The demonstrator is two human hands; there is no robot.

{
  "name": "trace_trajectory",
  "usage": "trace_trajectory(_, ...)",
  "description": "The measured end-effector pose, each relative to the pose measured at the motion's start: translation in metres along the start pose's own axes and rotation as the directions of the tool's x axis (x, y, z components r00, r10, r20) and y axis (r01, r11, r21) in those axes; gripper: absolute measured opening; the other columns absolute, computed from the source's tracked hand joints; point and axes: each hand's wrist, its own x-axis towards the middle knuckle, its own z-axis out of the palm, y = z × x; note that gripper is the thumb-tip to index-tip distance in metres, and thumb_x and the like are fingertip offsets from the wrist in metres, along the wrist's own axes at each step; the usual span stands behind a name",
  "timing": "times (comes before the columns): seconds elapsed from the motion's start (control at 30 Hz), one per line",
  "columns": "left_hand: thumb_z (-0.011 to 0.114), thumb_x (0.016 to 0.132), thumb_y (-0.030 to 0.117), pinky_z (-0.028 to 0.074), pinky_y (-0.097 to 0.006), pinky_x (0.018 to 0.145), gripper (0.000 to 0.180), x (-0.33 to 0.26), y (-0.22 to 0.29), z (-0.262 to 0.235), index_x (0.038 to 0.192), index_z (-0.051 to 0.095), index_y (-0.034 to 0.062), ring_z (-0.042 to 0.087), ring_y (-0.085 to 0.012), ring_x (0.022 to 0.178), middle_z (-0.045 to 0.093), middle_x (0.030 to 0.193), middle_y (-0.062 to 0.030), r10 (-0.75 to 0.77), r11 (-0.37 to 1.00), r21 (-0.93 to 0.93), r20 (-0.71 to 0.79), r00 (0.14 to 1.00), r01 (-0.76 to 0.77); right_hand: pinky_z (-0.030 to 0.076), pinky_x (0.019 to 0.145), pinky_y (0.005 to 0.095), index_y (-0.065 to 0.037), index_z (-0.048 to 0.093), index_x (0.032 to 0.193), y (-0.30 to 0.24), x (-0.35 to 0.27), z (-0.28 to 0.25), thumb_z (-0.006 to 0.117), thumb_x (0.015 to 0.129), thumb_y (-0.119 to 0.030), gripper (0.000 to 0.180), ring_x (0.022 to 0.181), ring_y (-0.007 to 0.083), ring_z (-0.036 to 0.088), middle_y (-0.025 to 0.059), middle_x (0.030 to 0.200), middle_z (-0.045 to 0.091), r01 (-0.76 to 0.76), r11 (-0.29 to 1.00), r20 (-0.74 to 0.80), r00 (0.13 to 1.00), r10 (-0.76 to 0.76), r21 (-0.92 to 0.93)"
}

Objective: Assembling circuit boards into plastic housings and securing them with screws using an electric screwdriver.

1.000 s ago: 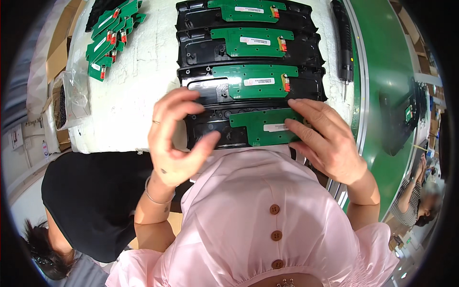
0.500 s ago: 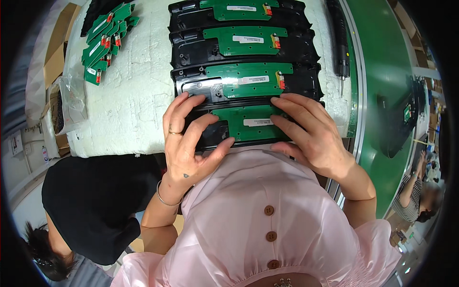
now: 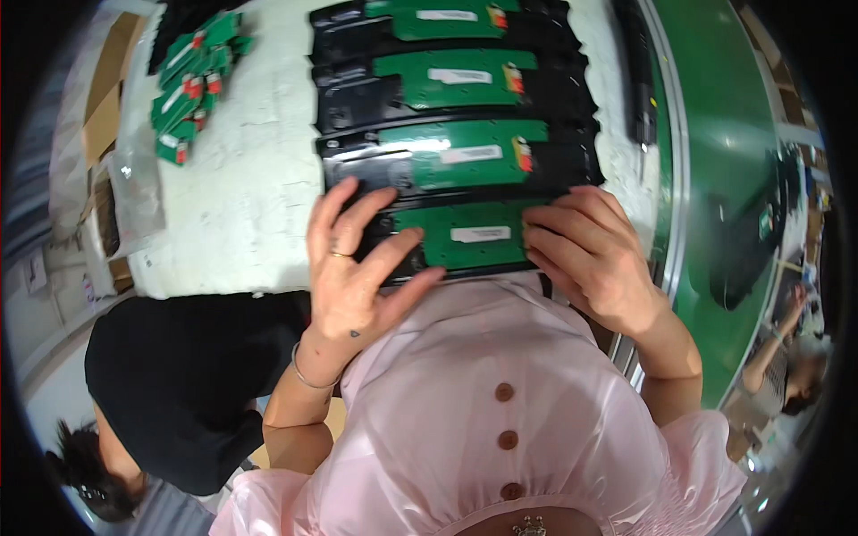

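Observation:
Four-sided green circuit board (image 3: 469,252) with a white label lies in the nearest black plastic housing (image 3: 404,265), close to my body. My left hand (image 3: 353,281) rests on the left part of this housing, fingers spread, the index fingertip touching the board's left edge. At the board's right end my right hand (image 3: 608,263) is closed, its fingertips drawn together. Whatever those fingers pinch is hidden beneath them. Beyond lie several similar housings in a row, such as the adjoining black housing (image 3: 572,159), each with a green board (image 3: 429,165) and a red-and-yellow connector (image 3: 522,154).
White foam (image 3: 241,223) lies under the row. Loose green boards (image 3: 192,98) are piled at the far left, near a clear plastic bag (image 3: 134,196). A black electric screwdriver (image 3: 636,80) lies right, beside the green table (image 3: 715,107). A person in black (image 3: 188,384) sits left.
My right hand's fingers have closed together at the board's right end, where they were spread before. My left hand stays almost in place. The view has shifted slightly and blurred.

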Motion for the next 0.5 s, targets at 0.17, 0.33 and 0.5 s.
trace_trajectory(0.17,0.072,0.066,0.021,0.036,-0.044,0.091,0.031,0.015,-0.041,-0.062,0.091,0.062,0.0057,0.050,-0.0309,0.105,0.056,0.108,-0.0121,0.003,0.959,0.281,-0.180,0.984,0.049,0.045,0.074,0.0377,0.002,0.059,0.089,0.001,0.011,-0.027,0.070,0.063,-0.006,0.029,0.087,0.0310,0.054,0.0154,0.101,0.057,-0.068,0.998,-0.089,0.994,0.067,-0.002)
trace_trajectory(0.33,0.057,0.080,0.017,0.047,-0.033,0.064,0.018,0.023,-0.167,-0.188,0.085,0.064,0.0005,0.062,-0.0283,0.069,0.062,0.073,-0.0167,-0.386,0.706,0.328,-0.566,0.729,0.628,0.044,0.077,0.0349,0.001,0.058,0.096,0.009,0.012,-0.041,0.066,0.066,-0.001,0.031,0.089,0.0296,0.054,0.0174,0.113,0.053,-0.116,0.992,-0.219,0.970,0.103,-0.043)
trace_trajectory(0.5,0.055,0.080,0.021,0.046,-0.036,0.073,0.021,0.011,-0.226,-0.197,0.092,0.065,0.0061,0.059,-0.0327,0.082,0.062,0.085,-0.0168,-0.453,0.718,0.419,-0.326,0.830,0.557,0.044,0.078,0.0349,0.001,0.058,0.097,0.016,0.011,-0.038,0.066,0.068,0.000,0.031,0.090,0.0293,0.054,0.0167,0.113,0.053,-0.132,0.990,-0.195,0.973,0.121,-0.043)
